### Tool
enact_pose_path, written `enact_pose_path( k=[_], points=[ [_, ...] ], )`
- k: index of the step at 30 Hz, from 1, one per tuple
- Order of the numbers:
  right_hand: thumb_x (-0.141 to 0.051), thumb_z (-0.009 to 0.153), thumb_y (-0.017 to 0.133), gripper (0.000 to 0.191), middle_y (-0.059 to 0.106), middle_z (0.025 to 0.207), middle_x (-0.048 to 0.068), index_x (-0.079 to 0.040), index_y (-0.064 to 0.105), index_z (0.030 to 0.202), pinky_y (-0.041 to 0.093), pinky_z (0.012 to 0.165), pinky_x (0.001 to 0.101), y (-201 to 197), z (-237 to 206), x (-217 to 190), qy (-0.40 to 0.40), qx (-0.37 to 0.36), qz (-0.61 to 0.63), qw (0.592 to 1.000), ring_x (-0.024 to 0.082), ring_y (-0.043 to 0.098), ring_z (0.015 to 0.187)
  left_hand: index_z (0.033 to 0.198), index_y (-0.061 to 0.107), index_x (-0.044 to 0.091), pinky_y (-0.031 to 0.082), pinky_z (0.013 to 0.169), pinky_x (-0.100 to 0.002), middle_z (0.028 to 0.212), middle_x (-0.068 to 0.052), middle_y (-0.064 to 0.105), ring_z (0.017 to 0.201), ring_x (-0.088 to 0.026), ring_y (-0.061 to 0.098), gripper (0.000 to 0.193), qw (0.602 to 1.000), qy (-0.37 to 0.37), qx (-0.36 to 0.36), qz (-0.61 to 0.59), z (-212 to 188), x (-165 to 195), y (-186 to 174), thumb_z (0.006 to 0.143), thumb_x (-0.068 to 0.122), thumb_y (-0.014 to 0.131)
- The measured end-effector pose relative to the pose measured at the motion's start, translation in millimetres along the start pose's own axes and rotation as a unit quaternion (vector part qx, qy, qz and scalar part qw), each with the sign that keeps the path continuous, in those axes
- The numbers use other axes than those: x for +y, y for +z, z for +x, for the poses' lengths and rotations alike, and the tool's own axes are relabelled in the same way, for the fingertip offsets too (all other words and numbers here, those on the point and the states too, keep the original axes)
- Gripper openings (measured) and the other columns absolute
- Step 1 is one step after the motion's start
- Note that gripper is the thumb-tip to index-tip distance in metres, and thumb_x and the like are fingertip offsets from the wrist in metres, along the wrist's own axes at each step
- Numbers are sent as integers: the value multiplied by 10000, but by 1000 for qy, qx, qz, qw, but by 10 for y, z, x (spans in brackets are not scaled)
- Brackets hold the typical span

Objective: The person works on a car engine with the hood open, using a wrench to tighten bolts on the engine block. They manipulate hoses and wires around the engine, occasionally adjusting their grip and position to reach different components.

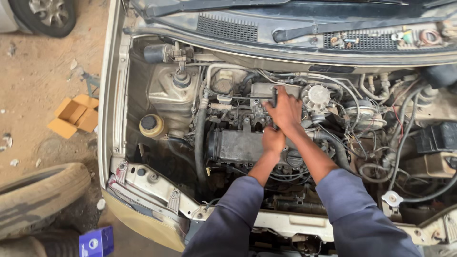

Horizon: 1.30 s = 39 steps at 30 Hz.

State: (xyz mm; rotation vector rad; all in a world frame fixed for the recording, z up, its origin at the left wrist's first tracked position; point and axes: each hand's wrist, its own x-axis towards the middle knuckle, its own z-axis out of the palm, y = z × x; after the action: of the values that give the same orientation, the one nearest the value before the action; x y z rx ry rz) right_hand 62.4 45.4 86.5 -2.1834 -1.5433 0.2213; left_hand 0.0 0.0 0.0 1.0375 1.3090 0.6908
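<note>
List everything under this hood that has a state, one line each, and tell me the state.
Right hand: closed around a dark tool handle.
Left hand: closed, low on the same tool.
Oil filler cap: on.
Yellowish reservoir: black cap fitted.
Cardboard box: flaps open, on the ground.
Loose tyre: lying flat.

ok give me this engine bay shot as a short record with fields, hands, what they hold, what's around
setting: open engine bay of a car, seen from above
right hand: closed around a dark tool handle above the engine
left hand: closed low on the same tool, over the grey engine cover
sleeves: blue-grey
nearby in bay: yellow-capped reservoir, black hose, tangled wires
on ground: worn tyre, open cardboard box, blue box
</note>
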Motion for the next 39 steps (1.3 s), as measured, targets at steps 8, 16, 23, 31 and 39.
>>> enact_pose_path(
  k=[8, 16, 23, 31, 39],
  points=[
    [-184, 957, 715, 544, 713, 1121, 245, -158, 532, 1468, 525, 934, 521, -76, 63, 64, -78, -127, -79, 986, 427, 689, 1042, 1162, 475, 28, 492, 732, -324, 1070, -152, 484, 958, -232, 496, 502, 961, 266, 60, -38, -563, -19, -598, 832, 127, 840],
    [91, 859, 570, 551, 744, 1218, 52, -252, 687, 1274, 341, 1074, 586, 149, -259, -137, -244, -75, -89, 963, 243, 600, 1261, 1100, 585, 38, 477, 920, -431, 1100, -148, 571, 1044, -331, 580, 297, 888, 416, 163, 106, -652, 542, -1657, 850, 83, 740],
    [58, 738, 602, 515, 666, 1240, 229, -65, 735, 1220, 333, 995, 557, 403, -728, -54, -279, 78, -110, 951, 439, 505, 1213, 1200, 765, 337, 309, 1168, -500, 1505, 123, 547, 1442, -197, 404, 257, 706, 528, -211, 423, 23, 1388, -948, 976, 356, 640],
    [-64, 842, 661, 277, 648, 1305, 12, -120, 741, 1101, 247, 1208, 531, 38, -1170, 59, -223, -88, -165, 957, 193, 448, 1408, 1213, 721, 449, 134, 1221, -577, 1577, 127, 424, 1530, -169, 201, 314, 558, 483, -224, 637, 216, 1445, -570, 1002, 487, 491],
    [-259, 855, 697, 247, 634, 1379, -26, -165, 786, 1065, 205, 1149, 597, -620, -1371, 323, -285, -127, -138, 940, 212, 378, 1446, 1259, 694, 290, 210, 1174, -583, 1582, 35, 450, 1526, -208, 253, 282, 592, 550, -158, 567, 183, 1166, -1024, 1024, 369, 560]
  ],
)
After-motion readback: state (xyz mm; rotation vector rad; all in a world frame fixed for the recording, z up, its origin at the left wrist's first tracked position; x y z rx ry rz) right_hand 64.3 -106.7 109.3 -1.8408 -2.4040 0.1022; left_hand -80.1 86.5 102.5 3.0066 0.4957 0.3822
